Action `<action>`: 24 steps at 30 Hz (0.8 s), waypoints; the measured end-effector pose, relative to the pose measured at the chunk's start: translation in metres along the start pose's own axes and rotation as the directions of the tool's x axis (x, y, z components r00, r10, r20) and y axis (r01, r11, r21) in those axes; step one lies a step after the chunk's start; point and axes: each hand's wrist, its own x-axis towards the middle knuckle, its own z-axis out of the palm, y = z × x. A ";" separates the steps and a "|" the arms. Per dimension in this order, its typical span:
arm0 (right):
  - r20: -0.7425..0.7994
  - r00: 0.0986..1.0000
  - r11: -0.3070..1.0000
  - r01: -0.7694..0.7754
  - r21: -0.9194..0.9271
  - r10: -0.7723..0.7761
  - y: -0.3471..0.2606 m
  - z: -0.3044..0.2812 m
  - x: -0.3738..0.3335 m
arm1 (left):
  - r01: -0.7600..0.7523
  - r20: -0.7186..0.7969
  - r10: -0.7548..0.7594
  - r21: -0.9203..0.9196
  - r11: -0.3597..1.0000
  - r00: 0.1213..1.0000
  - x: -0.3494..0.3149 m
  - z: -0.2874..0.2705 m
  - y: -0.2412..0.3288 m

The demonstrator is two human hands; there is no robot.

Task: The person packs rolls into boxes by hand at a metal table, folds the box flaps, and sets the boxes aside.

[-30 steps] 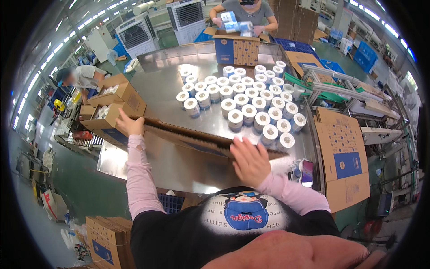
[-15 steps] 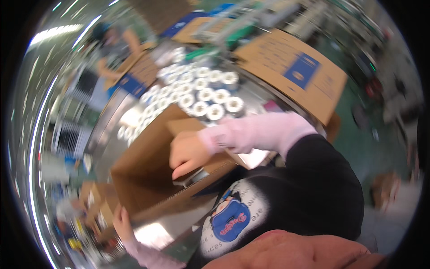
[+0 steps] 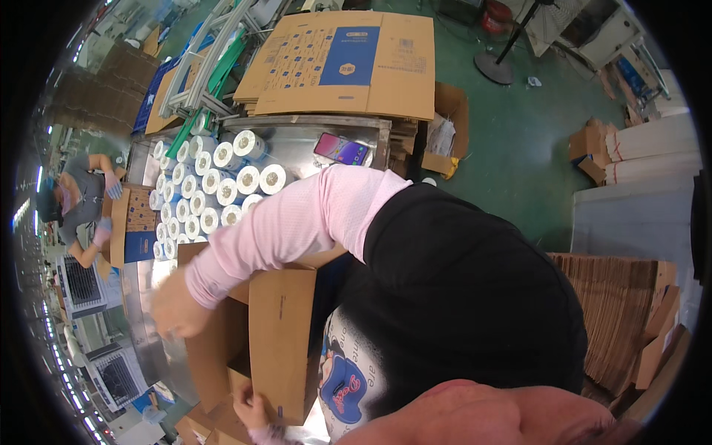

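Note:
An open brown cardboard box (image 3: 280,337) sits on the metal table close against my body, its near flap standing out toward me. My left hand (image 3: 251,408) is at the box's lower end, fingers closed over the cardboard edge. My right arm, in a pink sleeve, reaches across the top of the box. At its end my right hand (image 3: 178,308) hovers over the far flap, smeared by motion, so its fingers cannot be made out. Beyond the box stand many white rolls (image 3: 210,219) with blue sides, packed in rows. The box's inside is mostly shaded.
A phone (image 3: 341,149) lies on the metal table (image 3: 300,133). Flat printed cartons (image 3: 404,67) are stacked past it. At the left, another person (image 3: 81,196) handles a carton (image 3: 137,222). Folded cardboard (image 3: 615,319) stands at the right; a fan base (image 3: 493,68) is on the floor.
My right hand has come up out of the box opening and swung to its far side. My left hand stays at the box edge. The whole view has turned with my head.

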 end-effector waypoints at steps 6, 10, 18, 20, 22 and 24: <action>0.204 0.939 0.915 -0.192 -0.355 0.276 0.010 -0.004 -0.027 | -0.243 -0.957 0.191 0.136 0.960 0.220 0.039 0.037 -0.043; 0.174 0.977 0.904 -0.037 -0.425 0.121 -0.007 0.012 -0.067 | -0.324 -0.994 -0.078 -0.097 0.941 0.072 0.027 0.041 -0.063; 0.209 0.784 0.773 -0.460 -0.436 0.585 0.083 -0.050 -0.150 | -0.148 -0.487 -0.429 -0.774 0.616 0.761 0.044 0.112 -0.110; 0.129 0.623 0.616 -0.681 -0.395 0.772 0.115 -0.081 -0.177 | -0.118 -0.402 -0.436 -0.829 0.546 0.806 0.048 0.123 -0.114; 0.084 0.418 0.424 -0.861 -0.280 0.904 0.135 -0.096 -0.189 | -0.128 -0.373 -0.452 -0.865 0.485 0.810 0.043 0.125 -0.119; -0.019 0.480 0.465 -0.858 -0.216 0.877 0.154 -0.086 -0.214 | -0.174 -0.385 -0.468 -0.885 0.433 0.795 0.034 0.119 -0.125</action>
